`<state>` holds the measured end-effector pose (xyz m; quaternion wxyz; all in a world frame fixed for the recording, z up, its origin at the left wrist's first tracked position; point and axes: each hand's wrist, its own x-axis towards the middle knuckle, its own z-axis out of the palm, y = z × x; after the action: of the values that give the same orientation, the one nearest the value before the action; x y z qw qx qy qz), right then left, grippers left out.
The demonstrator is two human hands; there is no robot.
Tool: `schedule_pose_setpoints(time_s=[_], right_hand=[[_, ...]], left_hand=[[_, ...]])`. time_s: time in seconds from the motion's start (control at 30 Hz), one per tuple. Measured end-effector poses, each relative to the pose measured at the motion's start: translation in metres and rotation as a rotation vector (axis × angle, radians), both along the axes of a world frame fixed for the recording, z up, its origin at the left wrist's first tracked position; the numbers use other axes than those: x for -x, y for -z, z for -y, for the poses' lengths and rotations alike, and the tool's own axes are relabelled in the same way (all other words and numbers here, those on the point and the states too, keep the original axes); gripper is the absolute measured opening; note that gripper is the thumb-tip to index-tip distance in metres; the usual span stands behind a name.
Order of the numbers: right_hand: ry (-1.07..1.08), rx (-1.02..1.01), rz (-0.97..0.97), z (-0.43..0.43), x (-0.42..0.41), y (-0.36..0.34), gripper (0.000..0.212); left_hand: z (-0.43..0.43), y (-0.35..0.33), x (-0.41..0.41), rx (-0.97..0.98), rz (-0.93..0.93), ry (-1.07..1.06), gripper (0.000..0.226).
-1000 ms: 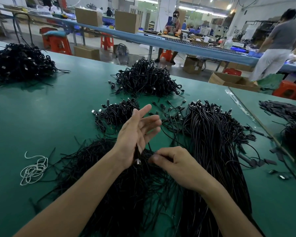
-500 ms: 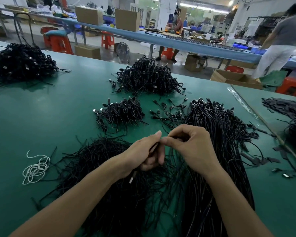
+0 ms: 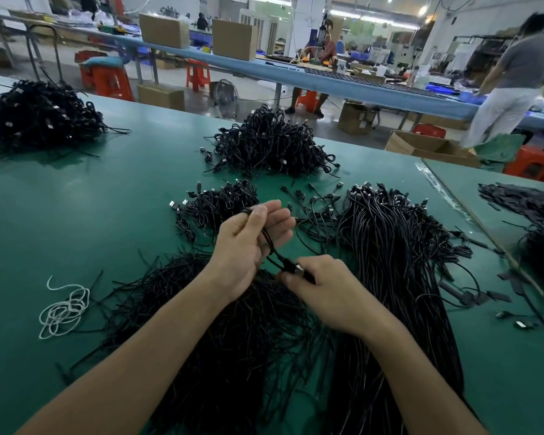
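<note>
head view, bench work: winding one black cable [image 3: 272, 252] into a hank. landmark for all places is the small pile of wound cables [image 3: 215, 205] on the green table [image 3: 76, 215]. left hand [image 3: 248, 243] sits just nearer than that pile, fingers nearly straight, the cable looped about them and the thumb pinning the loop at the top. right hand [image 3: 324, 290] is nearer again and right of the pile, fingers curled, pinching the cable by its plug end [image 3: 296, 271]; the run between the hands looks taut. risks, as i judge them: if the thumb eases, the loop slides off the straight fingers and the hank springs open. if the right hand pulls too hard, the turns cinch on the fingers and will not slip off cleanly. the cable could also snag in the loose black strands [image 3: 201, 324] lying nearer than the pile, under both hands (same colour, so a snag would be hard to spot). containers: a cardboard box [image 3: 164, 29] and a second box [image 3: 234, 39] stand on the bench far beyond the pile, contents not visible. an open carton [image 3: 427, 146] sits on the floor beyond and right of the pile, its inside hidden from here.
</note>
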<state>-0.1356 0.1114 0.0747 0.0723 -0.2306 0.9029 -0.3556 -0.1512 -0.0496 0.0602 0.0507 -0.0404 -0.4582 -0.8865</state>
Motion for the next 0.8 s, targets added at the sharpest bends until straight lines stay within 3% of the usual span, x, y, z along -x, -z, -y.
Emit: schedule_pose_setpoints(time_s=[0.13,0.27,0.33,0.5,0.67,0.73,0.8], right_hand=[[-0.014,-0.111,-0.017,-0.014,0.007,-0.014,0.023],[0.080,-0.138,-0.049,-0.031,0.011,-0.018,0.012],[0.136,-0.143,-0.086,-0.037,0.013,-0.020,0.014],[0.158,-0.205,-0.071,-0.035,0.016,-0.014,0.017],[0.056,-0.265,0.001,-0.024,0.011,-0.003,0.017],[-0.016,-0.245,0.054,-0.019,0.007,-0.002,0.018],[-0.036,-0.214,0.042,-0.019,0.004,-0.006,0.018]], left_hand=[[-0.005,0.010,-0.005,0.448,-0.114,-0.126,0.030],[0.004,0.008,-0.004,0.496,-0.092,-0.263,0.030],[0.013,0.008,-0.003,0.421,-0.028,-0.310,0.030],[0.019,-0.003,-0.003,-0.173,0.132,-0.102,0.034],[0.019,-0.016,-0.001,-0.566,0.142,0.016,0.037],[0.021,-0.013,0.000,-0.573,0.121,0.044,0.040],[0.022,-0.006,0.004,-0.419,0.140,-0.002,0.040]])
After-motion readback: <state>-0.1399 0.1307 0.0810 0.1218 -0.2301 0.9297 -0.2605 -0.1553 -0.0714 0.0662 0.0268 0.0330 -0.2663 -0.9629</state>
